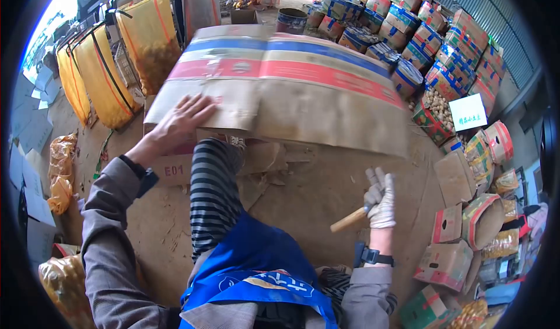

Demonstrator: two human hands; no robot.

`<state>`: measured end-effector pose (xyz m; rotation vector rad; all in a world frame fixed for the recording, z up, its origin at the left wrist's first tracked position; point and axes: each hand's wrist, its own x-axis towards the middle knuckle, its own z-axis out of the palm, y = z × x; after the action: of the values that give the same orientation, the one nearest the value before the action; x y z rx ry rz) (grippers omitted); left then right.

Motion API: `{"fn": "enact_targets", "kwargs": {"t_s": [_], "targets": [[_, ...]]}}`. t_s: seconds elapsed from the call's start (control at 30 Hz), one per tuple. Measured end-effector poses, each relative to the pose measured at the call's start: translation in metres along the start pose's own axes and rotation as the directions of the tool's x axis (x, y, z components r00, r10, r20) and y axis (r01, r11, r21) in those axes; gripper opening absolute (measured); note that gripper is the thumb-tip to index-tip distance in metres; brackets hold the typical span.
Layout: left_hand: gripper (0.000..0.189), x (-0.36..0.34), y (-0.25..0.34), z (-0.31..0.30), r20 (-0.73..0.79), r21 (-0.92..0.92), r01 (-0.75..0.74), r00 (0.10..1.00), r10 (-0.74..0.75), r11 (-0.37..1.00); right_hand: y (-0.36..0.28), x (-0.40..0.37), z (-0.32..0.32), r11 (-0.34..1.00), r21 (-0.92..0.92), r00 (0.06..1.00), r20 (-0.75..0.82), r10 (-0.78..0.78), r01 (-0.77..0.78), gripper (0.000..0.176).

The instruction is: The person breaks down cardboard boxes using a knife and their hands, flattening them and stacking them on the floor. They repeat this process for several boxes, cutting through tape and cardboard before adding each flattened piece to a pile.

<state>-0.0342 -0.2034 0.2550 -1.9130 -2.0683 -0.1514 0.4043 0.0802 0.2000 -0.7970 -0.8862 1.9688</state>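
Note:
A large flattened cardboard box (326, 104) with blue and red bands spreads out in front of me, its right part blurred. My left hand (186, 116) is bare and lies flat on its left panel, fingers stretched. Below the cardboard's right corner is my right hand (381, 199) in a pale glove. It grips a wooden-handled tool (350, 219), the handle pointing down and left; the fingers hide the working end, so its kind does not show. One striped-trouser leg (214, 189) reaches under the cardboard, and the shoe (236, 142) shows at its lower edge.
Under the sheet lies another carton marked E01 (174, 170). Yellow mesh sacks (149, 43) hang at the upper left. Stacked cartons (402, 23) fill the upper right, near an open carton of small round produce (437, 110). Opened boxes (446, 262) line the right side.

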Motion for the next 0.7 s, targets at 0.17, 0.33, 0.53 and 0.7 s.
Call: {"fn": "enact_targets", "kwargs": {"t_s": [0.17,0.33,0.53,0.7], "targets": [[0.059,-0.095,-0.071,0.11,0.353,0.047,0.135,0.925,-0.143,0.99,0.023,-0.008,-0.054,0.972,0.188,0.988,-0.038,0.151,-0.141,0.031],[0.056,-0.117,-0.062,0.16,0.391,0.126,0.184,0.894,-0.22,0.975,-0.016,-0.083,-0.145,0.952,0.305,0.99,-0.129,0.062,-0.02,0.035],[0.058,-0.12,-0.029,0.147,0.404,0.159,0.294,0.852,-0.334,0.943,-0.055,-0.208,-0.214,0.871,0.42,0.936,-0.336,-0.11,0.253,0.032],[0.056,-0.155,-0.09,0.286,0.3,0.215,0.207,0.916,-0.266,0.954,-0.034,-0.301,-0.162,0.832,0.374,0.87,-0.436,-0.232,0.409,0.03]]}}
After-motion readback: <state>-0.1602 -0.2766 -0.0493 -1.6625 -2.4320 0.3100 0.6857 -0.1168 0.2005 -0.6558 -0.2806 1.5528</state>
